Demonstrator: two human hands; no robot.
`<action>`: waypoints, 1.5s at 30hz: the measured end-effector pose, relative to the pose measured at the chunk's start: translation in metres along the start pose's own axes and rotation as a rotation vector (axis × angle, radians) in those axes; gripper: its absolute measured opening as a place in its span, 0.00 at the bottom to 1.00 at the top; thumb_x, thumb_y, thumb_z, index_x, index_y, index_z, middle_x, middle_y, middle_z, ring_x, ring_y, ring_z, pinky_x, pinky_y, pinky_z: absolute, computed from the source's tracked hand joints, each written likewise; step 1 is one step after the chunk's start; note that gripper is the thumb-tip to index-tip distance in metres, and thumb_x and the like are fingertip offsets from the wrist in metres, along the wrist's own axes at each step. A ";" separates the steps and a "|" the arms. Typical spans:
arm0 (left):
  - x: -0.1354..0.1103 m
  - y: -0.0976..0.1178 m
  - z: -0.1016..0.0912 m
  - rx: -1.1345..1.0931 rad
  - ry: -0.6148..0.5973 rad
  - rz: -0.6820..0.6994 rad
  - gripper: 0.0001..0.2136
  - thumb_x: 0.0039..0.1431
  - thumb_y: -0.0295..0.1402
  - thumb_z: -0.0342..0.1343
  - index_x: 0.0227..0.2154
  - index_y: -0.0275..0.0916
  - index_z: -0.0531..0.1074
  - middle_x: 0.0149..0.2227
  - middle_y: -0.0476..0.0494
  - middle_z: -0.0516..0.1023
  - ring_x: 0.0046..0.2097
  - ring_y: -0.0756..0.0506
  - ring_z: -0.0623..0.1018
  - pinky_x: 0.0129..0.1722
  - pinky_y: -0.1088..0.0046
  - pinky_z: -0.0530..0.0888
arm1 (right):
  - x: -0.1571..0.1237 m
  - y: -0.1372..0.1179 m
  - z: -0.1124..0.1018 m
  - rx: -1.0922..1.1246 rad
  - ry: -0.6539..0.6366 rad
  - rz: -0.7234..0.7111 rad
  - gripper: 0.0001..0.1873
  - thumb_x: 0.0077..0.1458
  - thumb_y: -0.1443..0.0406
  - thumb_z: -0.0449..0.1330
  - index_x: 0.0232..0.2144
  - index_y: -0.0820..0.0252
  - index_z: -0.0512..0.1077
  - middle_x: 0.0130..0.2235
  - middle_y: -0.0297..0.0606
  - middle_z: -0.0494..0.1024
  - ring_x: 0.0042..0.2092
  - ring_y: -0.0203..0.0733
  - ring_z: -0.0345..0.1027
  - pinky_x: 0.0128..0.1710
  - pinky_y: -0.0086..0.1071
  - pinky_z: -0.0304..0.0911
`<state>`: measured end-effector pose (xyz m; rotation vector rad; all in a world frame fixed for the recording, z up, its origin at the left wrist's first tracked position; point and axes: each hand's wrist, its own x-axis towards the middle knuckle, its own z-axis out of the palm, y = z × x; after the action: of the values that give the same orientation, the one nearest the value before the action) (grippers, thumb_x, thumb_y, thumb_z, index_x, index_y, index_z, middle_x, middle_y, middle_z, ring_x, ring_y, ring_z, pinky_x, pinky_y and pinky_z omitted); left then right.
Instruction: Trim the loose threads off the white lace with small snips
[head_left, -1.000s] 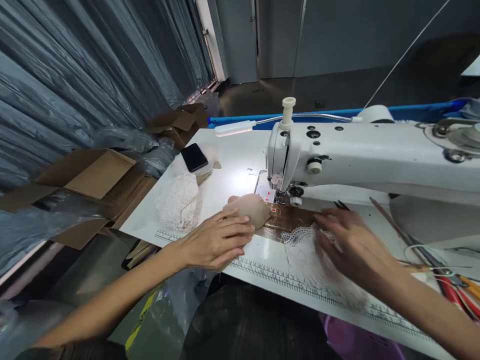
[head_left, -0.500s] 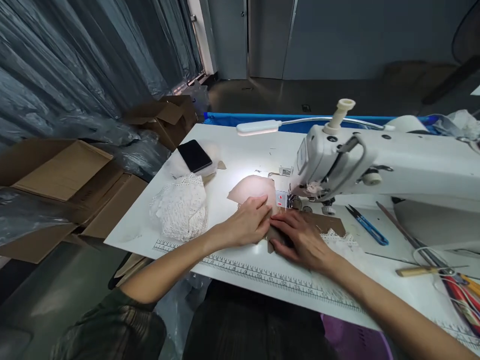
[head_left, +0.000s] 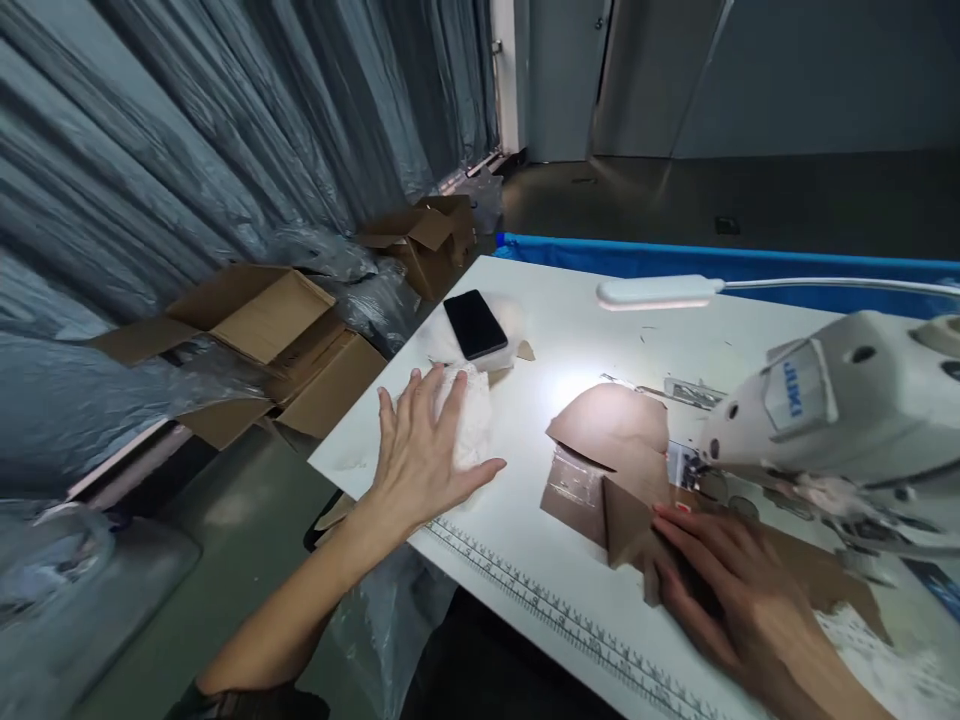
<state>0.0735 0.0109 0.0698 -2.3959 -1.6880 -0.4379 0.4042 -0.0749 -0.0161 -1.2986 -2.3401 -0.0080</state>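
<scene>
My left hand (head_left: pixel 421 445) lies with its fingers spread flat on a heap of white lace (head_left: pixel 471 420) near the table's left edge. My right hand (head_left: pixel 731 590) rests with fingers stretched on a folded brown paper piece (head_left: pixel 622 515) beside the sewing machine (head_left: pixel 840 400). A beige moulded fabric cup (head_left: pixel 611 420) sits under the lamp's light, just beyond the brown piece. The needle area is blurred.
A black phone (head_left: pixel 475 324) lies on a white pad at the table's far left. The white table (head_left: pixel 570 320) has a printed ruler (head_left: pixel 555 615) along its front edge. A gooseneck lamp (head_left: pixel 652 292) hangs over it. Open cardboard boxes (head_left: pixel 255 325) and plastic sheeting stand left.
The view has swung left. My left hand has left the beige cup and moved onto the lace heap. My right hand stays on the brown piece.
</scene>
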 end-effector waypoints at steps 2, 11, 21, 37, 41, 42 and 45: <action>-0.004 -0.007 0.009 -0.001 -0.080 -0.055 0.40 0.53 0.50 0.58 0.65 0.39 0.52 0.65 0.27 0.55 0.66 0.23 0.55 0.59 0.31 0.53 | -0.002 0.004 0.003 -0.014 0.008 -0.029 0.21 0.60 0.62 0.58 0.54 0.63 0.68 0.52 0.49 0.75 0.51 0.56 0.67 0.48 0.48 0.64; 0.001 -0.032 0.025 -0.029 0.004 0.062 0.31 0.55 0.40 0.57 0.61 0.39 0.60 0.62 0.28 0.60 0.63 0.27 0.62 0.58 0.43 0.64 | 0.006 -0.012 -0.005 -0.078 -0.009 0.025 0.19 0.59 0.62 0.58 0.52 0.57 0.71 0.52 0.50 0.73 0.52 0.58 0.65 0.48 0.51 0.62; 0.022 -0.011 0.008 0.032 0.221 0.269 0.35 0.53 0.46 0.61 0.61 0.38 0.59 0.67 0.24 0.51 0.66 0.19 0.54 0.58 0.27 0.50 | 0.014 -0.022 -0.013 0.056 -0.045 0.156 0.18 0.61 0.64 0.56 0.53 0.61 0.72 0.52 0.45 0.76 0.54 0.54 0.64 0.51 0.50 0.62; 0.101 0.147 0.077 -0.683 -0.481 0.521 0.08 0.57 0.37 0.58 0.33 0.37 0.75 0.37 0.44 0.77 0.39 0.45 0.75 0.38 0.68 0.74 | 0.018 -0.028 -0.021 -0.086 -0.054 0.243 0.11 0.60 0.63 0.58 0.42 0.59 0.76 0.48 0.47 0.75 0.52 0.56 0.62 0.50 0.50 0.58; 0.098 0.150 0.077 -0.553 -0.438 0.628 0.09 0.60 0.30 0.50 0.32 0.37 0.76 0.39 0.42 0.76 0.39 0.45 0.74 0.41 0.66 0.72 | 0.019 -0.027 -0.021 -0.111 -0.058 0.266 0.11 0.60 0.61 0.57 0.40 0.59 0.77 0.46 0.50 0.72 0.48 0.54 0.63 0.47 0.46 0.59; 0.097 0.151 0.077 -0.485 -0.400 0.659 0.09 0.60 0.28 0.49 0.33 0.36 0.75 0.39 0.41 0.75 0.40 0.44 0.73 0.41 0.64 0.71 | 0.019 -0.027 -0.020 -0.124 -0.060 0.283 0.12 0.60 0.60 0.57 0.40 0.59 0.77 0.44 0.49 0.72 0.46 0.54 0.63 0.46 0.45 0.59; 0.094 0.151 0.076 -0.342 -0.287 0.666 0.11 0.57 0.24 0.47 0.36 0.34 0.74 0.41 0.36 0.74 0.41 0.41 0.72 0.41 0.60 0.69 | 0.019 -0.026 -0.018 -0.195 -0.041 0.363 0.12 0.61 0.60 0.56 0.40 0.59 0.77 0.41 0.48 0.72 0.43 0.52 0.63 0.44 0.44 0.57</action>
<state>0.2558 0.0668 0.0337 -3.1905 -0.8274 -0.2936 0.3819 -0.0786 0.0131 -1.8187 -2.1449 -0.0977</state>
